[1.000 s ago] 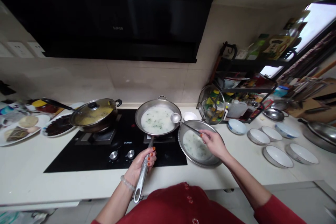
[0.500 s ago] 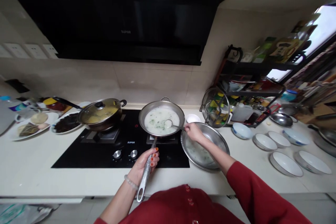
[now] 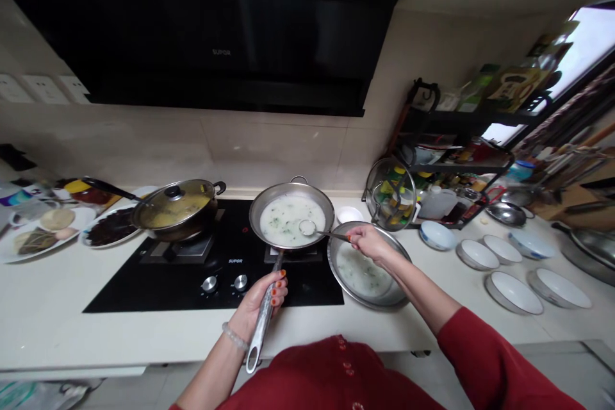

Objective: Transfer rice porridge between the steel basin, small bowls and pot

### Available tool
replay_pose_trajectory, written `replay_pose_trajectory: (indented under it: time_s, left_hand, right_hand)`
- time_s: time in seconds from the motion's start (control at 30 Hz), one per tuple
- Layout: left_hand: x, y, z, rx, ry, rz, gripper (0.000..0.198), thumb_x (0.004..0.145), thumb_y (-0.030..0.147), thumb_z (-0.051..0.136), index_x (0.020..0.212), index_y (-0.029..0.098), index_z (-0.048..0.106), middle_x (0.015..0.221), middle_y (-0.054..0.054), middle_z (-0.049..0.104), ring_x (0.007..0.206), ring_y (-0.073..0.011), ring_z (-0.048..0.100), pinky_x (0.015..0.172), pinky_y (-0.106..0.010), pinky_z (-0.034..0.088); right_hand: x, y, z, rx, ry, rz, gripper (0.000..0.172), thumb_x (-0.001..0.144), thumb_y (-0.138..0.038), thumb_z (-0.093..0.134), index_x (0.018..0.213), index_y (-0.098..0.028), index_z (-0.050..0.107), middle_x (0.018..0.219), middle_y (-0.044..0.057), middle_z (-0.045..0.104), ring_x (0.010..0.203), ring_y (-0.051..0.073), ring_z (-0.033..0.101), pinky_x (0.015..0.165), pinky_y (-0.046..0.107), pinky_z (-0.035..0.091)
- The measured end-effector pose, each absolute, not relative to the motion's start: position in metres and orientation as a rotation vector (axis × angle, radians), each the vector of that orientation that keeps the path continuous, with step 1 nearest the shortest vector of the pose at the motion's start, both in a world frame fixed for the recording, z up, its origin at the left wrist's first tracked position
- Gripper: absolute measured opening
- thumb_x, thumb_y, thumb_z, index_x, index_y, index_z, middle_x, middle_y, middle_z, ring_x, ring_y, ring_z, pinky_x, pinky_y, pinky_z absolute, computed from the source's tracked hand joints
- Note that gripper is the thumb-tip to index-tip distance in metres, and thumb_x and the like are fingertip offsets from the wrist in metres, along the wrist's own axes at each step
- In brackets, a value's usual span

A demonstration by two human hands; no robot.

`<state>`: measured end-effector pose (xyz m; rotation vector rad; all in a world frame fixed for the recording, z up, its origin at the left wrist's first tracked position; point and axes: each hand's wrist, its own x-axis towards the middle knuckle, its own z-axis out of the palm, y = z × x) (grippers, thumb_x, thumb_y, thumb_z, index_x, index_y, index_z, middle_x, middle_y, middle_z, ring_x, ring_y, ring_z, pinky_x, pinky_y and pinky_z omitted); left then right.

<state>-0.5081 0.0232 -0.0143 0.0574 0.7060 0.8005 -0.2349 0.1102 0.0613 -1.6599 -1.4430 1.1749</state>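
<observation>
On the right burner sits a steel frying pan holding white soup with green bits. My left hand is wrapped round its long metal handle. My right hand grips the handle of a ladle, whose bowl lies in the soup near the pan's right side. Below my right forearm stands a wide steel basin with similar pale liquid and green bits in it. The basin's far right part is partly hidden by my arm.
A lidded pan occupies the left burner. Plates of food stand to its left. Several white bowls sit on the right counter, before a black rack of bottles. A glass lid leans there. The range hood hangs above.
My right hand has moved slightly right with the ladle, and its bowl remains in the soup. My left hand keeps hold of the pan handle. The view has shifted a little.
</observation>
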Motion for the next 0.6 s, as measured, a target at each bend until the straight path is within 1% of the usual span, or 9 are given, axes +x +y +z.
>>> replay_pose_trajectory:
  time_s: [0.13,0.23,0.33,0.43,0.53,0.6]
  left_hand:
    - [-0.508,0.023,-0.014,0.027,0.726,0.799,0.023,0.089,0.021,0.052,0.068,0.015,0.044,0.049,0.006,0.037,0.033,-0.0029,0.036,0.030,-0.011,0.027]
    - [-0.507,0.023,-0.012,0.006,0.725,0.835,0.019,0.089,0.018,0.051,0.072,0.015,0.046,0.052,0.005,0.041,0.034,-0.0020,0.036,0.031,-0.010,0.029]
    - [-0.507,0.022,-0.012,0.015,0.713,0.845,0.018,0.087,0.017,0.055,0.071,0.014,0.046,0.053,0.006,0.041,0.034,-0.0015,0.036,0.032,-0.010,0.029]
    - [-0.507,0.022,-0.012,0.035,0.720,0.824,0.022,0.087,0.020,0.057,0.069,0.014,0.046,0.051,0.006,0.040,0.034,-0.0017,0.035,0.033,-0.011,0.029]
    - [-0.506,0.022,-0.010,0.041,0.744,0.802,0.026,0.090,0.023,0.052,0.066,0.014,0.045,0.049,0.006,0.038,0.033,-0.0019,0.033,0.031,-0.011,0.026]
    - [-0.505,0.022,-0.007,0.037,0.758,0.807,0.028,0.092,0.022,0.048,0.066,0.014,0.045,0.048,0.005,0.038,0.032,-0.0021,0.032,0.030,-0.011,0.025]
  right_hand:
    - [-0.224,0.107,0.066,-1.669,-1.382,1.190,0.008,0.066,-0.012,0.053,0.065,-0.014,0.061,0.047,-0.004,0.049,0.043,0.007,0.038,0.044,0.020,0.026]
    - [-0.215,0.101,0.073,-1.681,-1.333,1.217,0.009,0.065,-0.016,0.056,0.070,-0.014,0.063,0.046,-0.005,0.049,0.040,0.007,0.035,0.042,0.020,0.024]
    - [-0.203,0.092,0.082,-1.673,-1.273,1.245,0.015,0.063,-0.020,0.060,0.076,-0.014,0.065,0.045,-0.005,0.047,0.039,0.006,0.033,0.041,0.020,0.022]
    - [-0.185,0.078,0.090,-1.675,-1.208,1.252,0.022,0.061,-0.024,0.062,0.080,-0.012,0.065,0.044,-0.006,0.046,0.039,0.006,0.033,0.041,0.019,0.021]
    - [-0.163,0.062,0.089,-1.713,-1.162,1.229,0.029,0.060,-0.027,0.063,0.084,-0.011,0.066,0.046,-0.005,0.047,0.040,0.006,0.034,0.041,0.020,0.022]
    - [-0.147,0.052,0.080,-1.748,-1.172,1.177,0.033,0.060,-0.029,0.061,0.087,-0.011,0.066,0.048,-0.004,0.049,0.041,0.008,0.037,0.042,0.021,0.026]
